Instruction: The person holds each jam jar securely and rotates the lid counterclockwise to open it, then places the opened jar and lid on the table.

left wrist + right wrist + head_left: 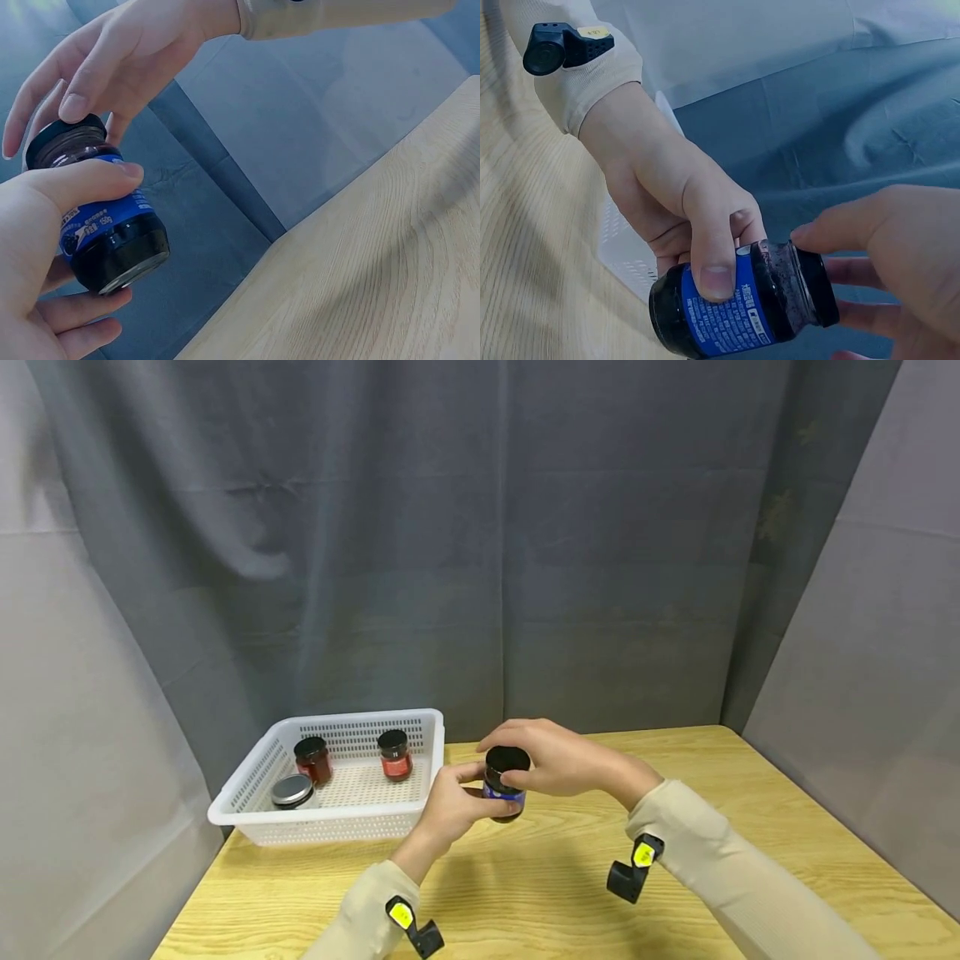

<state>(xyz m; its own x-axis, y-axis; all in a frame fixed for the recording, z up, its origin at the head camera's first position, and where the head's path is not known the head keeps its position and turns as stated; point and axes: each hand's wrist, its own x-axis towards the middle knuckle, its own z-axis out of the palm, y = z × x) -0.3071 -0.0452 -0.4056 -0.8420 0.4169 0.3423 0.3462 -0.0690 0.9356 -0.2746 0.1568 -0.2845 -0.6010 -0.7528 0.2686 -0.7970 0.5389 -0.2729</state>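
Observation:
A dark glass jar (501,792) with a blue label and a black lid (507,758) is held above the table. The left hand (452,807) grips it round its body, its thumb lying across the label (731,311) in the right wrist view. At the top, the right hand (562,762) holds the lid by its rim between thumb and fingers. The lid sits on the jar's neck, and the jar (120,232) tilts in the left wrist view. Part of the right fingers is hidden behind the lid.
A white perforated plastic basket (337,821) stands on the wooden table (570,893) at the left. Inside it are two black-lidded jars, one at the left (313,762) and one red-labelled jar (396,758), plus a silver-lidded jar (292,790). Grey curtains (600,568) hang behind.

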